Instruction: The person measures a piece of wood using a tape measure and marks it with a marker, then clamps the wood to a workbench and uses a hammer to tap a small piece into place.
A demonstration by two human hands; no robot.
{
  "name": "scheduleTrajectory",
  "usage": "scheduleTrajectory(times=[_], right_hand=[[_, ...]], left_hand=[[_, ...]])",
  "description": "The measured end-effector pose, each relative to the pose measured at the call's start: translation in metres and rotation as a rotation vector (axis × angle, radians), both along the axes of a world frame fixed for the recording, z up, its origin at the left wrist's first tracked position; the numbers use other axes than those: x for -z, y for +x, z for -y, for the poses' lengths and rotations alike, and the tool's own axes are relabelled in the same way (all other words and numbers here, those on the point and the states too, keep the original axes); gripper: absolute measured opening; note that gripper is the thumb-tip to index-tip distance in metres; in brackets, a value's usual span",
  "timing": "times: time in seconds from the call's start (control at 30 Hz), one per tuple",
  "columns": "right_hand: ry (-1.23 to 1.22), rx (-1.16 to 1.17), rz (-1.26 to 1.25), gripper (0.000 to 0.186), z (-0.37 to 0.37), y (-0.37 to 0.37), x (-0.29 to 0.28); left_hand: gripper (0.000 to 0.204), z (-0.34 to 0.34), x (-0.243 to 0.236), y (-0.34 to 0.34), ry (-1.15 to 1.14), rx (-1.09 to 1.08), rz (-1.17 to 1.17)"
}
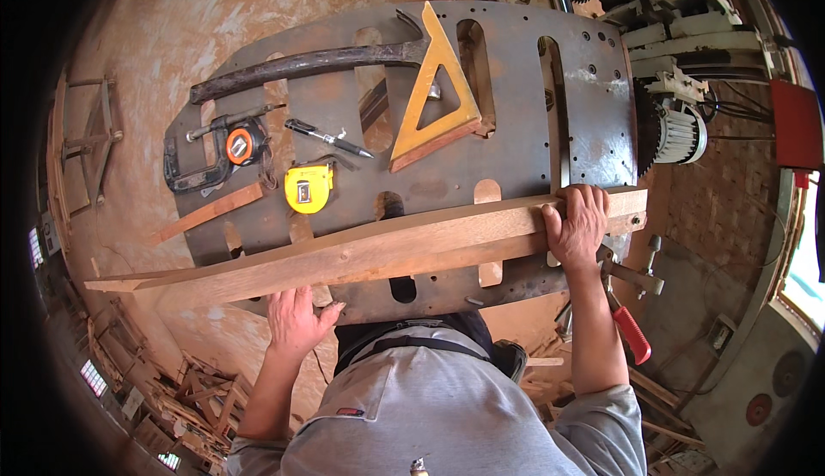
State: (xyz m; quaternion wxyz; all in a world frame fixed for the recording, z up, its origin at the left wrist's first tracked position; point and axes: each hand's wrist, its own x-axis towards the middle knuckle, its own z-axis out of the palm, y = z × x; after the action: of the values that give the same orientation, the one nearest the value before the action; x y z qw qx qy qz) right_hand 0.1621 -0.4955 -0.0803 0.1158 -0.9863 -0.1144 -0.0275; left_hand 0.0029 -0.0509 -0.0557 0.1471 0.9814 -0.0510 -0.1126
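Note:
A long, pale wooden beam lies across the near side of the metal table, its left end reaching past the table's edge. Near its right end, my right hand is closed over it, fingers across the top. My left hand holds the beam's near edge farther left. The fingertips there go out of sight beneath the wood, and the thumb points away to the right. Beyond the beam are a yellow tape measure, a pen and a yellow set square with a wooden edge.
A dark claw hammer lies at the table's far side. On the left sit a black clamp, an orange-and-black tape measure and a thin wood strip. A motor and a saw blade stand right. A red handle hangs near my right forearm.

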Motion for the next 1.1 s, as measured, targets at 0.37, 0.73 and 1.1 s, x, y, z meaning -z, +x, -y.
scheduleTrajectory(times=[0.37,0.73,1.1], right_hand=[[-0.049,0.064,-0.058,0.046,-0.001,0.008,-0.005],[0.063,0.105,-0.095,0.044,0.004,-0.001,-0.013],[0.033,0.135,-0.161,0.045,0.006,-0.003,-0.009]], left_hand=[[0.07,0.016,0.038,0.016,0.068,-0.125,0.044],[0.077,0.016,0.038,0.014,0.12,-0.134,-0.051],[0.064,-0.032,0.017,-0.049,-2.095,-0.628,-0.112]])
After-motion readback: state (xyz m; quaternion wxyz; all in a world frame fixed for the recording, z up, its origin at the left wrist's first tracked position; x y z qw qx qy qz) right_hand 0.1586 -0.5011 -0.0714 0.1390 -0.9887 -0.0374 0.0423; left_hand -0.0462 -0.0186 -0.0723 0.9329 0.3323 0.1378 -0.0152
